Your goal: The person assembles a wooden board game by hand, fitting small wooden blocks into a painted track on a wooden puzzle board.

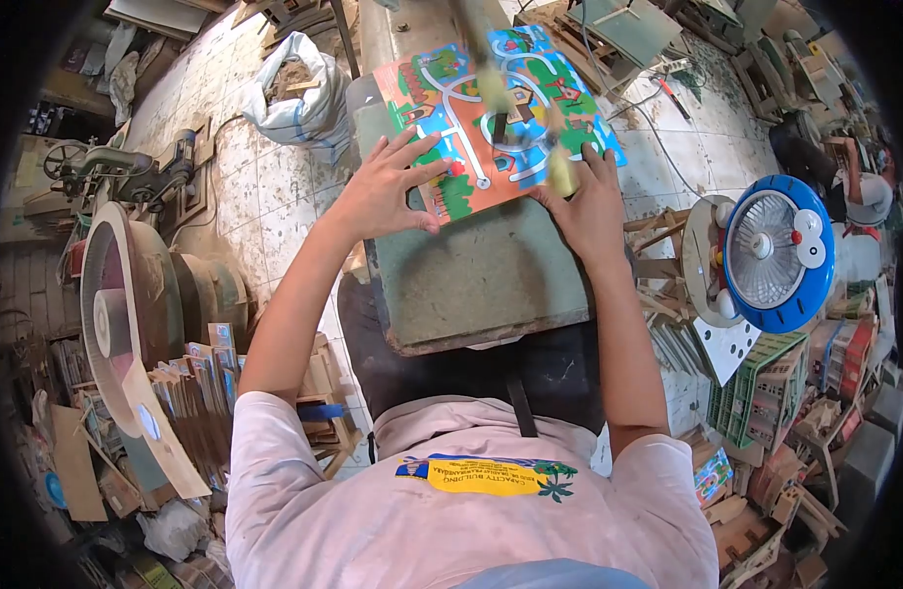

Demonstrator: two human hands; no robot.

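A colourful printed wooden board [439,133] with white winding tracks, trees and houses lies on the worn grey-green machine table [476,294]. My left hand [385,187] rests on its left near corner, fingers spread over the print and thumb close to the near edge. At the right near corner, my right hand [591,201] grips the board, its fingers bent on top and thumb at the edge. Above the board, a machine arm [476,49] is smeared by motion and hides part of the print. A pale yellow-green piece [561,175] shows beside my right thumb.
A white sack [299,93] stands on the tiled floor beyond my left hand. A blue fan [780,253] is at right, above a green crate [756,393]. On the left are a large round machine housing [128,294] and stacked boards [201,393]. Another person [864,191] sits at far right.
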